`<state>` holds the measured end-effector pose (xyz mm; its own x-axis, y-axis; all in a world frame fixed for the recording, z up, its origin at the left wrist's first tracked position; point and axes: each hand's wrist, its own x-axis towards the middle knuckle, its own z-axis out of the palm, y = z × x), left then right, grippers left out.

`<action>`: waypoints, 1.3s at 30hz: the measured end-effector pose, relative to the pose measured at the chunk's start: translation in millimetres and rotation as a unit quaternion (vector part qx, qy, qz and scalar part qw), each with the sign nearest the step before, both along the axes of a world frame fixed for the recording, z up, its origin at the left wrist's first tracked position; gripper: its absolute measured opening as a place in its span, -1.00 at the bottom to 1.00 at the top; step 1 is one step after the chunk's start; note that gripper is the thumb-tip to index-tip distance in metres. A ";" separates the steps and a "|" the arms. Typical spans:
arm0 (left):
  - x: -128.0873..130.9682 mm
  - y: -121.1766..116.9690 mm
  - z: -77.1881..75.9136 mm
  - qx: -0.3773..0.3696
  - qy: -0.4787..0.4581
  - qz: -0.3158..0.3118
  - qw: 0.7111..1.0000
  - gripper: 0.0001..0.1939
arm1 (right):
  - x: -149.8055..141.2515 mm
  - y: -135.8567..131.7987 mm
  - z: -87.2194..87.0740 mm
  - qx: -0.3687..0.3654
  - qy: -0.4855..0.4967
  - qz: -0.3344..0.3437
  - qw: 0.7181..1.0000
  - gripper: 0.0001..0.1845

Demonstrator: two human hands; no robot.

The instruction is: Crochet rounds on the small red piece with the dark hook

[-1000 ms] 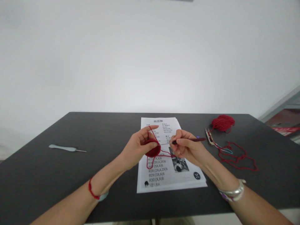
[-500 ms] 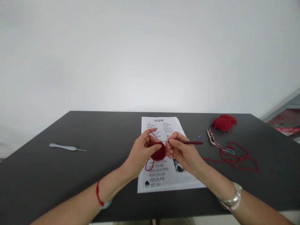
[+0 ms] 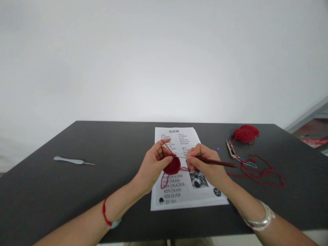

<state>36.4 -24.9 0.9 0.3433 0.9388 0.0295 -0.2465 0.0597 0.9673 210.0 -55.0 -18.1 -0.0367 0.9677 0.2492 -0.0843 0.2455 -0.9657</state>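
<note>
Table: dark, running to the pale wall; the work is held up over its middle, so nothing rests the wrists.
Sheet [image 3: 205,201]: lies under both hands, printed rows partly covered; best left uncovered enough to check the count.
Left hand [image 3: 154,164]: pinching the disc, thumb on its face near the upper edge, index finger stretched out and raised with yarn over it. That finger should set the tension, firm but able to slide.
Right hand [image 3: 203,163]: gripping the hook between thumb and fingertips near the metal, the others folded in, wrist coming in from the lower right. A light grip would let the shaft roll.
Ball [image 3: 246,133]: at the far right, loose yarn tangled before it; slack drawn early would spare the stitches a tug.
Hook [image 3: 227,164]: roughly level, handle pointing right, metal reaching to the disc. Turning the throat down before drawing back should avoid snags.
Disc [image 3: 172,167]: red, above the sheet between the hands; pinching close to the working edge would stop it from flexing.
Loop [image 3: 162,185]: hanging below the disc, best kept out of the hook's path.
Tip: meets the top edge; whether it is through a stitch is too small to tell.
</note>
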 end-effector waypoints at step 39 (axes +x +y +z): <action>3.7 -3.3 -6.3 -0.030 0.016 0.005 0.999 -0.45 | -12.7 1.2 -21.3 0.340 -0.333 -0.087 0.875 -0.85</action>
